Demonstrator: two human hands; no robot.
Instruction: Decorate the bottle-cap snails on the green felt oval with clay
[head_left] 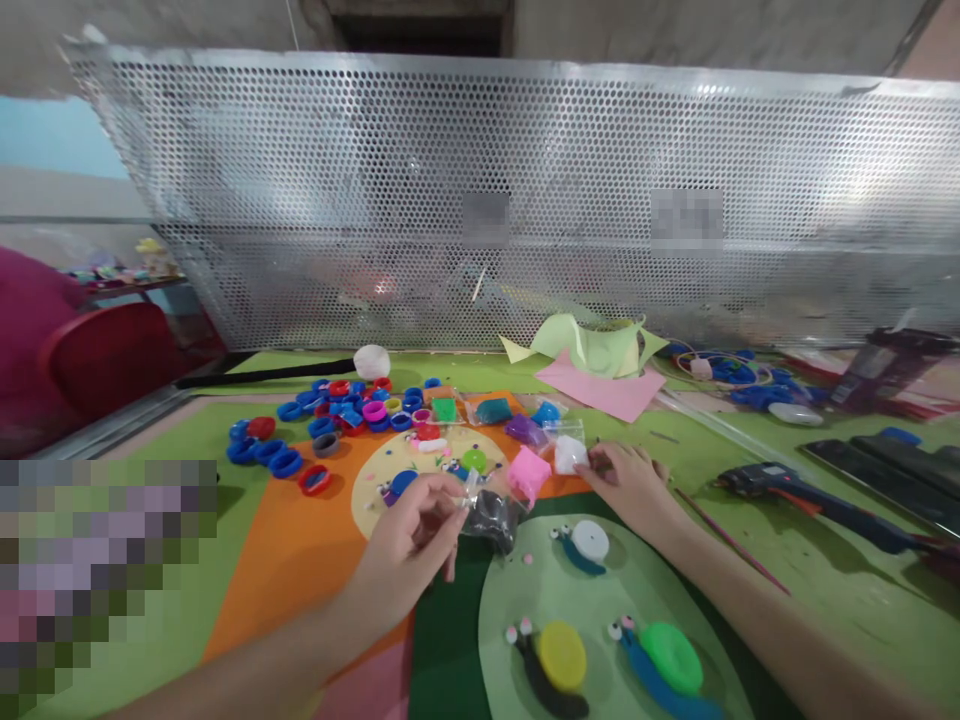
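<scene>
Taking the middle of the view as the clock's centre, the yellow snail (562, 655) and green snail (671, 658) are nearest, around five o'clock, with the white snail (591, 543) just beyond them. All three have a round shell, a body and stalked eyes, so they look finished; they sit on a pale green shape (622, 592), which has bare space around them.

At six o'clock is the black packet (493, 520), a small clear bag, shiny and creased, bulging with a dark, soft-looking lump. It seems full, so its contents are probably unused. The left hand (416, 525), towards seven, pinches its near-left corner between the fingers, holding it over the work. The right hand (626, 482), at four, has curled fingers at the edge of the white packet (570, 456); whether they grip it or merely touch it, I cannot tell.

The pink packet (529, 473) lies between the hands, towards five. At seven, the cream disc (367, 480) carries smaller figures, partly hidden by the left hand. Many ring-shaped caps (360, 412) lie loose between eight and nine, apparently unattached.

Farther back, the purple packet (526, 431) and teal packet (493, 411) rest near six on the tabletop (870, 625). Pink paper (604, 388) lies towards three; a perforated metal panel (420, 180) stands at twelve.
</scene>
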